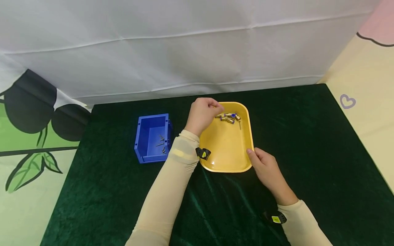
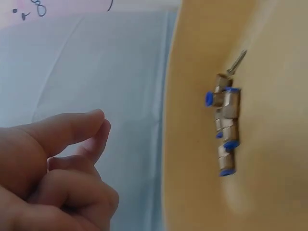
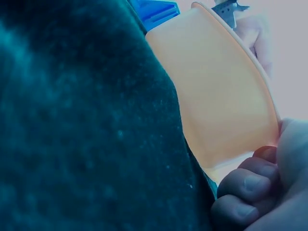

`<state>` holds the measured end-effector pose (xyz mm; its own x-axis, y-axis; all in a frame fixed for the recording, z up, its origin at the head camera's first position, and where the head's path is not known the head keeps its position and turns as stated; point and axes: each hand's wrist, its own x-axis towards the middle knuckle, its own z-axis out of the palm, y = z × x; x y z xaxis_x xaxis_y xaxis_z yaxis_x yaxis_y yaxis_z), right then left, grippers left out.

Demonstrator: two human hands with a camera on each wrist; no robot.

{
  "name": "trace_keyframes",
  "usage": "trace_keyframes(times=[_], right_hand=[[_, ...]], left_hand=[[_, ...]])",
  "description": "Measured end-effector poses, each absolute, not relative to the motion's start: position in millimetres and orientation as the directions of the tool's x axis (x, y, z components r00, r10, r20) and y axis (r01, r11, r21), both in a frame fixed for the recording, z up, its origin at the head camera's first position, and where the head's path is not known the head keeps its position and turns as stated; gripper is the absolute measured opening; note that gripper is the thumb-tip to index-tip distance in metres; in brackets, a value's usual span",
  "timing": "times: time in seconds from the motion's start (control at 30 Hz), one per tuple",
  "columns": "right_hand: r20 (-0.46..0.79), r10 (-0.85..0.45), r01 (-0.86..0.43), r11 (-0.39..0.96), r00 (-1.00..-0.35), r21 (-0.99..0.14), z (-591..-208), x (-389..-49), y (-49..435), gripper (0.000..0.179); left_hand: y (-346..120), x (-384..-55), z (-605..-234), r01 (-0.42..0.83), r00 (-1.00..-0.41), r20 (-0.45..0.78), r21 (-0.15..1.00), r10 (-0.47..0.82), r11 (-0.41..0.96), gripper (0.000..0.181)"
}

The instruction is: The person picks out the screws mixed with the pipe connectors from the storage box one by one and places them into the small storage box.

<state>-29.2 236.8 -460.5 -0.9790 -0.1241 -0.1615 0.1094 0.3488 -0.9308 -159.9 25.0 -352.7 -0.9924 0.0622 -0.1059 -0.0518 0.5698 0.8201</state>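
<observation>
My left hand [image 1: 201, 114] hovers over the far left rim of a yellow tray [image 1: 224, 147], its thumb and index fingertips pressed together. No object shows at those fingertips in the left wrist view. With the thumb over the rim and the other fingers curled outside the wall, my right hand [image 1: 267, 169] grips the tray's near right side. Several brass push-in fittings [image 1: 230, 121] with blue collars lie clustered at the tray's far end. One small screw [image 2: 237, 61] lies beside them.
A blue bin [image 1: 154, 158] stands left of the tray, next to my left forearm, with several screws [image 1: 160, 144] inside. Dark green velvet cloth [image 1: 301, 136] covers the table. White fabric [image 1: 184, 61] hangs behind its far edge.
</observation>
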Motion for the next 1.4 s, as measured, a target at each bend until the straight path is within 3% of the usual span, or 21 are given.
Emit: trace_keyframes(times=[0.4,0.77,1.03,1.4], right_hand=[[-0.151,-0.133,0.097,0.347,-0.98,-0.933,-460,-29,233,0.047],[-0.139,-0.151,0.082,0.332,-0.979,-0.94,-461,-27,230,0.043],[-0.134,-0.156,0.07,0.362,-0.979,-0.929,-460,-28,228,0.044],[-0.144,-0.145,0.081,0.37,-0.979,-0.926,-458,-28,228,0.044]], left_hand=[[62,-175,-389,-0.081,-0.957,-0.251,0.716,0.148,0.693,0.015],[76,-181,-416,-0.054,-0.955,-0.264,0.608,0.137,0.792,0.041],[84,-178,-418,0.041,-0.968,-0.199,0.484,0.155,0.874,0.038],[89,-174,-417,0.082,-0.971,-0.181,0.358,0.156,0.93,0.012]])
